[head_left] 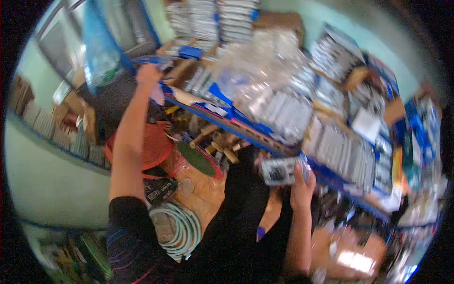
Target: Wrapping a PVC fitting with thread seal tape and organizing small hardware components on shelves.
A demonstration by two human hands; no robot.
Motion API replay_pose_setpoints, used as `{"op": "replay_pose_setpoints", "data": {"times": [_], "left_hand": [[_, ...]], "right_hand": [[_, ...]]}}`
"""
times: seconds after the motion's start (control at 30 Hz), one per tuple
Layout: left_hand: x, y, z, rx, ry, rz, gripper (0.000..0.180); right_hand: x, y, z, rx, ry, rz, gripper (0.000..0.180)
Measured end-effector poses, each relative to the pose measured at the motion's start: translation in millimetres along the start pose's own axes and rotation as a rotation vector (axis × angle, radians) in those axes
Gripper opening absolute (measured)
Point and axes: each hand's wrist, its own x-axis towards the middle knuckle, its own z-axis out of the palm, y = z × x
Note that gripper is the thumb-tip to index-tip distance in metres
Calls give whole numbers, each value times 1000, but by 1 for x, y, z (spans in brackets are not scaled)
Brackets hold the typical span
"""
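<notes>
My right hand grips a small, flat, clear-wrapped package, pale grey with dark rectangular patches, just off the front edge of the shelf. The thumb lies over its right end. My left arm is stretched far forward, with my left hand at the shelf's far left corner. It is beside a translucent blue-edged thing, and something pink hangs below the wrist. Blur hides the left fingers, so whether they hold anything is unclear. Nearest to the package on the shelf are rows of plastic-wrapped packs.
The blue-edged shelf bears wrapped stacks, crumpled clear plastic and a small blue box. Below at left are a red round stool-like thing, a coiled pale hose and a green oval pad. A blue bag hangs far left.
</notes>
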Motion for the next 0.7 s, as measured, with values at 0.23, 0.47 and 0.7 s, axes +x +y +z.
{"op": "replay_pose_setpoints", "data": {"times": [0.23, 0.47, 0.7], "left_hand": [[-136, 20, -29, -1001, 255, 199, 38], [-332, 233, -91, -2007, -559, 161, 32], [-410, 369, -74, -1832, -748, 688, 25]], "right_hand": [[-4, -15, -4, 244, -87, -3, 22], [-12, -18, -15, 783, -585, -217, 28], [-22, -21, -50, 942, -431, -68, 31]]}}
